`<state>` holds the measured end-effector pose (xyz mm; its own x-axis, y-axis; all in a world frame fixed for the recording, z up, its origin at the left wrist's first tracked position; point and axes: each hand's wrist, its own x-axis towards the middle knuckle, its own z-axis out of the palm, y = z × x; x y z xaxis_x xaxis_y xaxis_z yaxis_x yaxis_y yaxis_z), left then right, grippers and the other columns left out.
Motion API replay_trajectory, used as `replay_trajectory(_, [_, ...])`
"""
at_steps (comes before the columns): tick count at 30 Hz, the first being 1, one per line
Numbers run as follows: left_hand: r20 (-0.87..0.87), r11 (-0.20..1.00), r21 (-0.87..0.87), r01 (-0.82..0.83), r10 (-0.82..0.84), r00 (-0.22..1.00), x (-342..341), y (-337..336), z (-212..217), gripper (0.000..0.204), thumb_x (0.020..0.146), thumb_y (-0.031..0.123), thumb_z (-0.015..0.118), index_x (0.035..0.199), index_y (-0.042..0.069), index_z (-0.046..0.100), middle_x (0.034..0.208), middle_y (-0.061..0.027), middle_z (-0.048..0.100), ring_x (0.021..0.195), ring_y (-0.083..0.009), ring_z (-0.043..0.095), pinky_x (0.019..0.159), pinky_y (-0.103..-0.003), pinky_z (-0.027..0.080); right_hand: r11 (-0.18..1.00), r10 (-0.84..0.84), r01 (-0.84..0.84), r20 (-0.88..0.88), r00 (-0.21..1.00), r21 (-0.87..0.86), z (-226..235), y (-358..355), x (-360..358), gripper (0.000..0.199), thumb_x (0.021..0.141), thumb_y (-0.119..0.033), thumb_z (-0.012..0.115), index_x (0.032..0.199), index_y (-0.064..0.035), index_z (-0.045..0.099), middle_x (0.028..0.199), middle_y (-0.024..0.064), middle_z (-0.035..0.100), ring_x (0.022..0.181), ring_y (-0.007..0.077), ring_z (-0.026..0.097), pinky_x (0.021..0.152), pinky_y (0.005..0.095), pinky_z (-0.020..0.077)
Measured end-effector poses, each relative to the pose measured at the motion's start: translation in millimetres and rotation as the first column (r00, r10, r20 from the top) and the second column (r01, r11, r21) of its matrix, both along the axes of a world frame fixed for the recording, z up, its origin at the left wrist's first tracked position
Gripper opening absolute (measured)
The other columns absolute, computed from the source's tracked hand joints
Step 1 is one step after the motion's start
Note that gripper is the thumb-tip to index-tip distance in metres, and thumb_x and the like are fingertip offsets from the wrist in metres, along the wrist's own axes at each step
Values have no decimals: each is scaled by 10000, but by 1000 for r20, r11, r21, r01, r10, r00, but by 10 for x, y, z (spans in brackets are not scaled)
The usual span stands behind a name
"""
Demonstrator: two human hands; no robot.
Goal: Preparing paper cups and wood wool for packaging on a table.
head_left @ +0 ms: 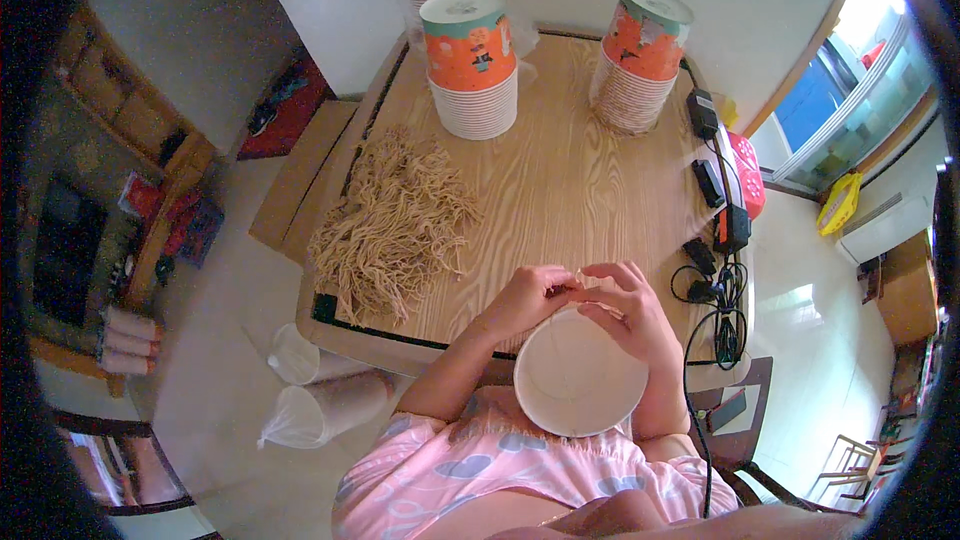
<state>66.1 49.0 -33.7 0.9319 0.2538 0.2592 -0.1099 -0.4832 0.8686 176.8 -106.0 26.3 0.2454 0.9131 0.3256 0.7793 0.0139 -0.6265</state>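
Note:
A white paper bucket rests in my lap against the table's near edge, its open mouth facing up. A thin pale line, perhaps a cord, runs faintly across its inside. At the bucket's far rim, my left hand is closed in a pinch. My right hand meets it there, thumb and fingers bent together over the rim. Something small and pale shows between the fingertips, too small to name. To the left on the table lies a loose heap of tan twisted cords.
Stacks of orange and green paper buckets stand upside down at the far left and far right of the wooden table. Black adapters and a coiled cable line the right edge. Bagged stacks of cups lie on the floor at left.

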Motion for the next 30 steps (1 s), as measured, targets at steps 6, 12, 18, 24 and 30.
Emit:
replay_trajectory(6, [17, 997, -65, -33, 34, 999, 9, -48, 19, 129, 784, 48, 635, 900, -1, 663, 821, -130, 647, 765, -231, 640, 678, -306, 505, 982, -159, 174, 171, 972, -76, -101, -66, -53, 155, 812, -213, 628, 907, -102, 679, 981, 73, 613, 939, 273, 553, 799, 394, 455])
replay_trajectory(12, [17, 998, -55, -22, 23, 1000, -14, -86, 183, 132, 795, 42, 636, 914, -5, 667, 839, -124, 656, 768, -221, 645, 682, -295, 509, 977, -174, 169, -27, 984, -130, -177, -58, -22, 147, 812, -187, 635, 881, -63, 674, 833, 111, 637, 769, 294, 601, 703, 365, 487])
replay_trajectory(18, [94, 999, -39, -18, 22, 995, -7, -119, 223, 139, 796, 29, 644, 930, -6, 665, 823, -114, 655, 759, -191, 643, 668, -275, 510, 944, -289, 215, -314, 904, -250, -142, -34, 17, 156, 795, -174, 666, 846, -27, 663, 792, 125, 657, 708, 260, 636, 651, 342, 500])
replay_trajectory(24, [54, 975, -217, -42, 55, 997, 34, -137, 162, 160, 815, 14, 625, 969, -3, 663, 862, -104, 655, 778, -166, 639, 682, -265, 516, 975, -218, 174, -440, 871, -138, -292, -2, 99, 93, 774, -99, 671, 835, -29, 660, 757, 85, 649, 691, 180, 611, 652, 308, 487])
replay_trajectory(30, [7, 975, -218, -52, 55, 998, 44, -93, 195, 179, 826, 12, 607, 997, 14, 660, 870, -95, 649, 773, -159, 634, 687, -260, 514, 982, -187, 162, -484, 855, -93, -371, 46, 177, 76, 767, -76, 674, 814, -20, 655, 773, 64, 618, 745, 158, 594, 685, 285, 470])
